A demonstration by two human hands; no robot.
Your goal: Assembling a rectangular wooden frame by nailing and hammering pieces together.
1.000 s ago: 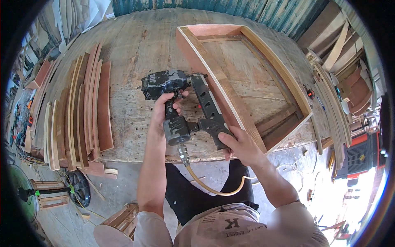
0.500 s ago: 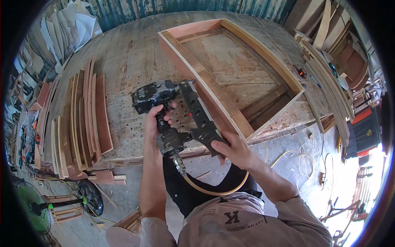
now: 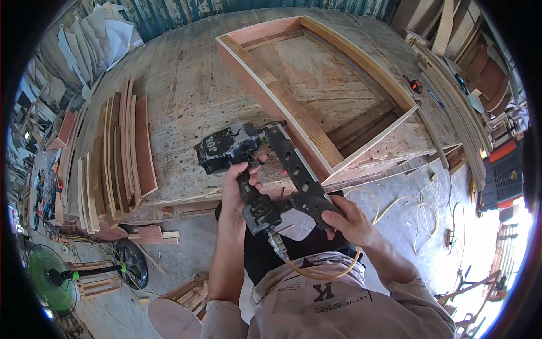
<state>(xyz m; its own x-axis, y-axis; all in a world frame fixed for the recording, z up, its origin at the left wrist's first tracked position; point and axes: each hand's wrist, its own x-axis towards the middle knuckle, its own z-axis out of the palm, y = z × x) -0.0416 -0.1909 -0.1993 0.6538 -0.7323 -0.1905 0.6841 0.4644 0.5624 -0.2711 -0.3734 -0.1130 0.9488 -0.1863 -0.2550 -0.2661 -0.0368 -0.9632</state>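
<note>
A black pneumatic nail gun [image 3: 228, 148] is held up between my two hands, over the near edge of the wooden workbench [image 3: 186, 73]. My left hand [image 3: 241, 182] wraps its fingers round the grip. My right hand [image 3: 349, 219] grasps the tail end of the slotted magazine [image 3: 292, 165], thumb on top. From the metal coupling [image 3: 278, 245] at the base of the grip, a yellow air hose [image 3: 316, 276] loops in front of my shirt. Just beyond the gun lies a wooden frame [image 3: 276, 96] with one curved side and inner slats.
Stacked wood strips [image 3: 116, 152] stand at the bench's left, and long boards [image 3: 451, 107] lie along its right. A tape measure [image 3: 416, 86] rests near the frame. On the floor are a green fan [image 3: 52, 277] and coiled hose [image 3: 420, 217].
The nail gun and both hands have shifted right and slightly down in the picture. Both hands keep their hold. The frame appears slightly higher in the view.
</note>
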